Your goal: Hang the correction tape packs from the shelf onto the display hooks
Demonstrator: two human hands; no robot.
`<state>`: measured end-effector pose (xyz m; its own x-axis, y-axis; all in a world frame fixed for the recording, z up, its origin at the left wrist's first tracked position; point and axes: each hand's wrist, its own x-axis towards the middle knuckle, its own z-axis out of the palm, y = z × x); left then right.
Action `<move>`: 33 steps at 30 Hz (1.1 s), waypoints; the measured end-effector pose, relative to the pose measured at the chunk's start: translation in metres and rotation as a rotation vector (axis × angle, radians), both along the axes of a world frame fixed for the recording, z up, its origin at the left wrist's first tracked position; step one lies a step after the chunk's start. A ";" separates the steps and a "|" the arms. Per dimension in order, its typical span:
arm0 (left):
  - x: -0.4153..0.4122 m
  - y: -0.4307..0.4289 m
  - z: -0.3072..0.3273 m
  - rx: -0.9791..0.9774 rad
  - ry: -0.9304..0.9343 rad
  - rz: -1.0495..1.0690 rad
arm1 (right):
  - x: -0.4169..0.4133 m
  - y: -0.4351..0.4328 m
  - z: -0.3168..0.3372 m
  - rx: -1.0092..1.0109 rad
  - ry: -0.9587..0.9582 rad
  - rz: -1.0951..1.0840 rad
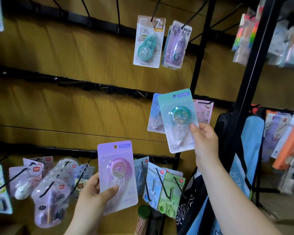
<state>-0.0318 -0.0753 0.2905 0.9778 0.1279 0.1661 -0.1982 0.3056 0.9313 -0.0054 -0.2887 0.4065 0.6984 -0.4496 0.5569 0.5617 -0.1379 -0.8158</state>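
We read a large "7" and a "20" on the teal pack (148,43) hanging at the top. The purple pack (176,46) beside it shows "6" and Chinese characters. The pink pack (204,112) carries "30" and "隐形". Lettering on the blue bag (251,143) ends in "ER". The small labels on the lilac pack (116,168) and the mint pack (176,119) are too blurred to read.

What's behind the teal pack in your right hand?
A pale blue pack peeks out at the left edge of the teal pack, a pink pack at its right. Most of each is covered; whether the blue one hangs on a hook is hidden.
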 end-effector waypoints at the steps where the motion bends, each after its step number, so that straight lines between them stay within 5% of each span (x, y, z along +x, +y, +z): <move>1: 0.000 -0.001 0.000 -0.003 -0.001 -0.003 | 0.001 -0.002 0.000 0.008 0.010 -0.012; 24: -0.002 -0.001 0.018 -0.051 -0.034 -0.101 | 0.052 0.017 0.005 -0.019 0.290 -0.158; 30: 0.001 -0.007 0.023 -0.013 -0.049 -0.122 | 0.028 0.046 -0.028 -0.200 0.166 -0.309; 33: 0.003 -0.015 0.037 0.023 -0.090 -0.120 | 0.016 0.051 -0.019 -0.227 0.242 0.023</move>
